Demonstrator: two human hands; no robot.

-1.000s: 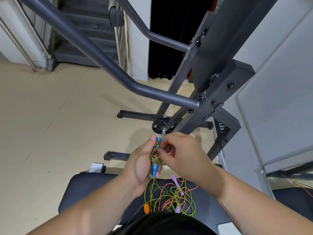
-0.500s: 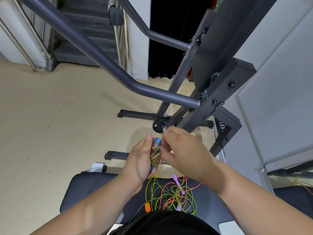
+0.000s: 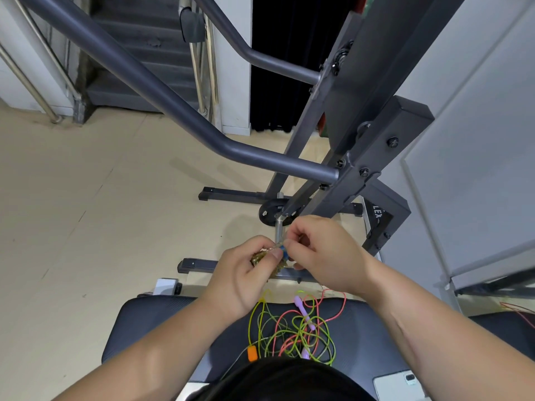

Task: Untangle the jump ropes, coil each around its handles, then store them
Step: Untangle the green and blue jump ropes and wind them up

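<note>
A pale beige floor [image 3: 86,212] spreads beneath a dark grey steel gym frame [image 3: 362,169], whose round tube slants across the view. Nearest the person lies a black padded bench seat [image 3: 150,322], which bears a loose tangle of thin green and coral-pink jump ropes [image 3: 289,332] over its middle. Above the seat's far edge the left hand [image 3: 240,279] grips a small wound bundle of brownish-gold rope [image 3: 260,257], fingers curled round it and thumb pressed on top. The right hand [image 3: 324,253], just beside it, pinches the bundle at its blue handle tip [image 3: 285,253] between thumb and forefinger; whether it holds the tip or a rope end there is too small to tell. A flat white device [image 3: 396,384] lies at the seat's right near corner, and a small white box [image 3: 165,286] sits on the floor just past the seat. A lilac plastic handle [image 3: 302,306] lies in the tangle, and an orange plastic handle [image 3: 252,353] lies at its left near edge
</note>
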